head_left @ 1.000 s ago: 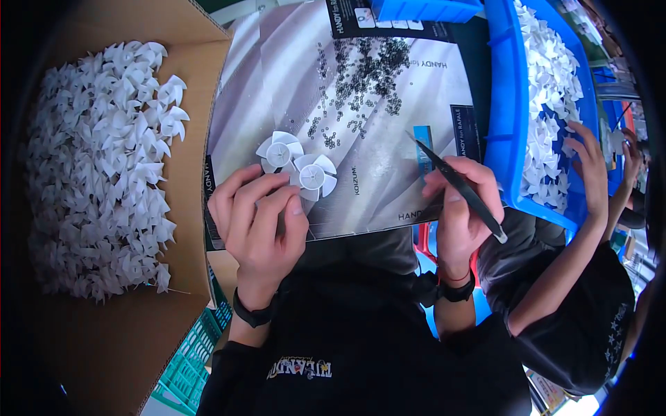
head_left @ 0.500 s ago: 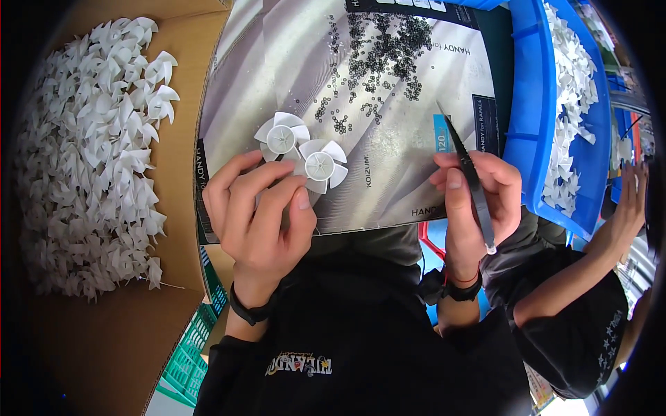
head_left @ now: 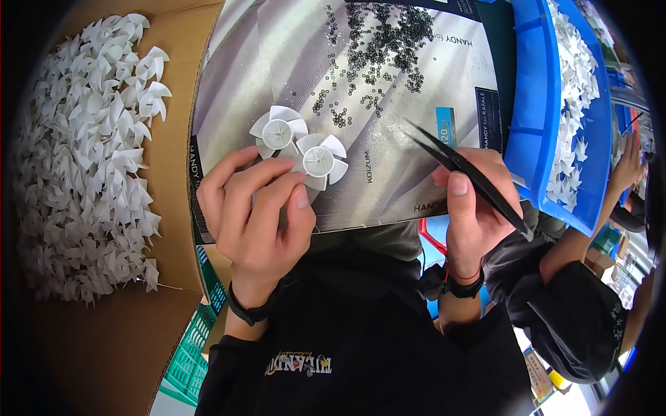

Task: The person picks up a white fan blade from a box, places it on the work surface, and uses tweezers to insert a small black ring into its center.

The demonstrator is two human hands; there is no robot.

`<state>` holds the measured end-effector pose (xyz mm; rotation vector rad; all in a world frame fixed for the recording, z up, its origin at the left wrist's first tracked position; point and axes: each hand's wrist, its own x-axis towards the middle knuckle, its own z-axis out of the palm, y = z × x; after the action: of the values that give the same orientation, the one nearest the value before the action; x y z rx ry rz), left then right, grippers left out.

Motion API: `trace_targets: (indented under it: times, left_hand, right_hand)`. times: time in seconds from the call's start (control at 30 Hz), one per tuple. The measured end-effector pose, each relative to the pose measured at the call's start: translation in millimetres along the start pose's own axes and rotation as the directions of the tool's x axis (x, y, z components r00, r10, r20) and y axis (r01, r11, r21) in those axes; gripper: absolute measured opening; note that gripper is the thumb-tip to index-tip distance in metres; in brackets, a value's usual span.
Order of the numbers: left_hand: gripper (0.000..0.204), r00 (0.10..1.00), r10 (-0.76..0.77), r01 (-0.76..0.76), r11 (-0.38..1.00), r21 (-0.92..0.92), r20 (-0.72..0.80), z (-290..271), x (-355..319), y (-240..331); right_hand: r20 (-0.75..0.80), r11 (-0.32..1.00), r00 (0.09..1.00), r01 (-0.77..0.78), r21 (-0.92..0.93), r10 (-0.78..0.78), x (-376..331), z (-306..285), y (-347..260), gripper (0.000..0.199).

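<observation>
White fans fill cardboard box, blue bin likewise, right hand grasping tweezers, left hand seemingly pinning fans.

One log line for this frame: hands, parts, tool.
left hand: holding two white fan blades | right hand: gripping black tweezers, tips over board | small black rings: scattered on board

Under my left hand the two small fan wheels look like matt white moulded plastic, same as the heap in the rough brown cardboard box. The printed sheet is glossy card, strewn with shiny dark little rings. The tweezers in my right hand look like smooth black metal. The tray is glossy blue plastic.
</observation>
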<state>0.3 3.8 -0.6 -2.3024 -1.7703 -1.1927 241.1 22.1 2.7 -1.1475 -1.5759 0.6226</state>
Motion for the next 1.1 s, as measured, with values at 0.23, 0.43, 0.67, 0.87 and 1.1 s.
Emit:
trace_targets:
  times: [0.23, 0.43, 0.67, 0.87, 1.1]
  left_hand:
    - [0.007, 1.000, 0.005, -0.005, 1.000, -0.003, 0.002, -1, 0, 0]
    - [0.008, 1.000, 0.001, -0.001, 1.000, -0.008, 0.008, -1, -1, 0]
    - [0.009, 1.000, -0.006, 0.006, 1.000, -0.007, 0.008, -1, -2, -1]
    - [0.020, 1.000, 0.013, -0.013, 1.000, 0.019, 0.015, -2, -1, -2]
    - [0.034, 0.983, 0.032, -0.056, 0.990, 0.127, 0.180, -4, 8, 3]
  right_hand:
    - [-0.122, 0.974, 0.981, -0.123, 0.191, 0.148, -2, 4, -7, 0.007]
    - [-0.123, 0.947, 0.983, -0.094, 0.309, 0.137, -11, -2, 1, 0.022]
    - [-0.114, 0.870, 0.962, -0.170, 0.462, 0.249, -5, 1, -5, 0.039]
    - [-0.105, 0.914, 0.963, -0.195, 0.356, 0.247, 1, 6, -4, 0.029]
    - [0.036, 0.916, 0.938, -0.343, 0.209, 0.344, 24, 12, -10, 0.016]
